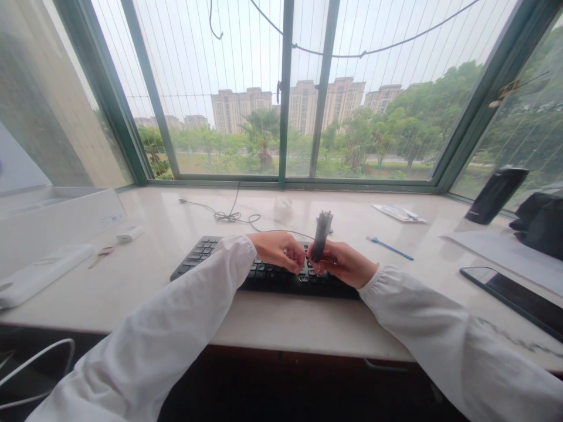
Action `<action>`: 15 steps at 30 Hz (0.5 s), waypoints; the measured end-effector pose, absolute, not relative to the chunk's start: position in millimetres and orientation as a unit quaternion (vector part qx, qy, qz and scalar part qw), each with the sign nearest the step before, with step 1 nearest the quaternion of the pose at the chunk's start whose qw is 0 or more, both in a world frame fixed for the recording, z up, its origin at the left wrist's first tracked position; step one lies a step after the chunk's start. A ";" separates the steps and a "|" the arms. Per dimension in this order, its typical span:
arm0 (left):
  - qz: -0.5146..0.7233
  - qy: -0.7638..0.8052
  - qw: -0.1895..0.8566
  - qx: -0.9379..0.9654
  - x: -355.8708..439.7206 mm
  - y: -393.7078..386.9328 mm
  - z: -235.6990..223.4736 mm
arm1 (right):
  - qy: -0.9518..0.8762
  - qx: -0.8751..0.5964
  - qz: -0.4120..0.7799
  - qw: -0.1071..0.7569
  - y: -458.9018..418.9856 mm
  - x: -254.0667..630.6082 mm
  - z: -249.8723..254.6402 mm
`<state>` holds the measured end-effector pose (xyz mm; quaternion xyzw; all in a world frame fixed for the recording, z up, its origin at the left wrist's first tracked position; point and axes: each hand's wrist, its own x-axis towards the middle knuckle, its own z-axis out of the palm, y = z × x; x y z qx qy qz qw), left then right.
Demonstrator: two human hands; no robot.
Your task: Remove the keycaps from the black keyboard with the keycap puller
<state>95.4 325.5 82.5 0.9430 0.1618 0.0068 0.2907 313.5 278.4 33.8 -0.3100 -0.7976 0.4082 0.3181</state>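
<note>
A black keyboard (193, 258) lies on the pale countertop in front of me, its middle partly covered by both hands. My right hand (347, 264) is closed around the lower end of a dark, narrow block-like object (322, 234). This object stands nearly upright, with small prongs or a ragged edge on top; its exact kind is unclear. Just left of it, my left hand (279, 249) is over the keys with fingers curled in. Whatever its fingertips may pinch is too small to make out.
To the right lie a thin blue stick (391, 248), a white packet (399, 213), a phone (514, 296), paper (505, 252) and a black cylinder (497, 195). A cable (229, 216) coils behind the keyboard. On the left are a white box (88, 208) and a long white device (48, 272).
</note>
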 end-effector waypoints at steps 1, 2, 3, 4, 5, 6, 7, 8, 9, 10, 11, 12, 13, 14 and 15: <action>-0.002 0.172 0.302 0.938 95.5 325.7 82.3 | -0.798 -0.308 0.409 0.318 277.7 313.2 34.3; -0.005 0.184 0.312 0.932 96.1 326.1 81.2 | -0.798 -0.306 0.411 0.317 277.5 313.0 34.3; -0.002 0.196 0.319 0.927 97.1 326.4 79.5 | -0.799 -0.301 0.414 0.316 277.5 313.1 33.9; 0.010 0.204 0.319 0.926 98.7 326.8 77.2 | -0.799 -0.295 0.417 0.316 278.0 313.2 33.1; 0.031 0.206 0.309 0.928 100.6 327.0 74.3 | -0.799 -0.291 0.419 0.317 278.7 313.4 31.9; 0.057 0.201 0.291 0.934 102.8 327.2 71.2 | -0.799 -0.288 0.420 0.320 279.6 313.7 30.4; 0.082 0.189 0.271 0.941 105.0 327.2 67.9 | -0.798 -0.287 0.421 0.323 280.7 314.0 28.9; 0.100 0.173 0.254 0.946 107.2 327.2 64.5 | -0.796 -0.288 0.420 0.326 281.7 314.2 27.3; 0.114 0.160 0.245 0.949 109.1 327.1 61.3 | -0.795 -0.288 0.420 0.330 282.6 314.5 25.8; 0.123 0.153 0.244 0.950 110.6 327.1 58.3 | -0.794 -0.288 0.420 0.333 283.3 314.7 24.5; 0.128 0.152 0.249 0.948 111.7 327.0 55.7 | -0.794 -0.287 0.419 0.334 283.7 314.9 23.6; 0.132 0.158 0.255 0.945 112.4 327.1 53.5 | -0.794 -0.285 0.419 0.337 283.8 315.1 23.1; 0.135 0.168 0.260 0.941 112.7 327.1 51.8 | -0.793 -0.284 0.419 0.339 283.6 315.3 23.0; 0.137 0.179 0.262 0.938 112.7 327.2 50.7 | -0.792 -0.286 0.419 0.340 283.4 315.5 23.2; 0.137 0.188 0.262 0.937 112.5 327.3 50.2 | -0.792 -0.289 0.418 0.339 283.1 315.8 23.6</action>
